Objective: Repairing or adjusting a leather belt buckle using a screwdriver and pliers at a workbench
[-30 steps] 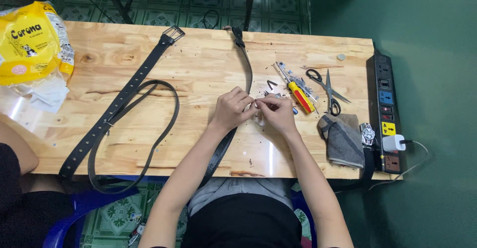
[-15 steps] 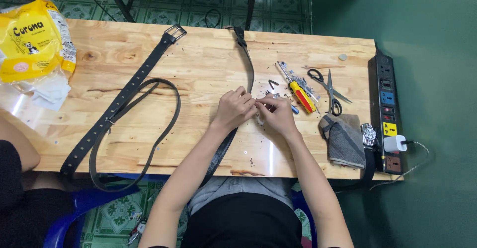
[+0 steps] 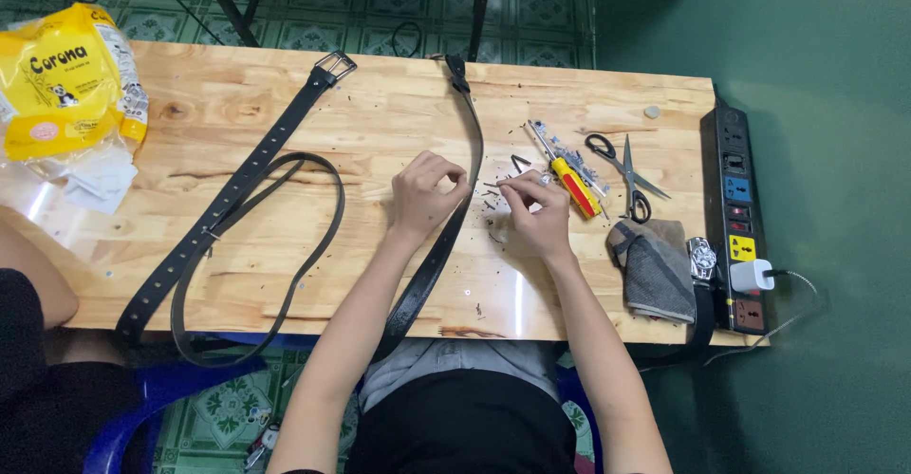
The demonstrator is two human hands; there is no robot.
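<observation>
Both forearms are reaching up from the bottom edge over the near rim of the wooden table (image 3: pixel 285 284), wrists bent down toward the boards. The left hand (image 3: pixel 424 192) is resting on the black belt (image 3: pixel 446 237), fingers curled closed over the strap where it is crossing the table middle; the belt's lower end is dropping over the near edge and is going out of sight behind the left arm. The right hand (image 3: pixel 534 210) is lying just beside it, fingertips pinched together on a small metal part (image 3: pixel 503 182), too small to identify. Tiny dark scraps are lying scattered around both hands.

To the right, a grey cloth (image 3: pixel 655 270) is lying near the edge, with a shiny buckle (image 3: pixel 701 259) touching it. Farther on, a yellow-handled screwdriver (image 3: pixel 569 178) and black scissors (image 3: pixel 622 172) are lying side by side. A black power strip (image 3: pixel 735 218) is running along the right edge, a white plug seated in it.

To the left, a second belt (image 3: pixel 237 199) is lying looped, its buckle at the far side. A yellow plastic bag (image 3: pixel 66 85) is sitting at the far left corner, partly cut off. Another person's arm (image 3: pixel 28 275) is showing at the left border, mostly cropped.
</observation>
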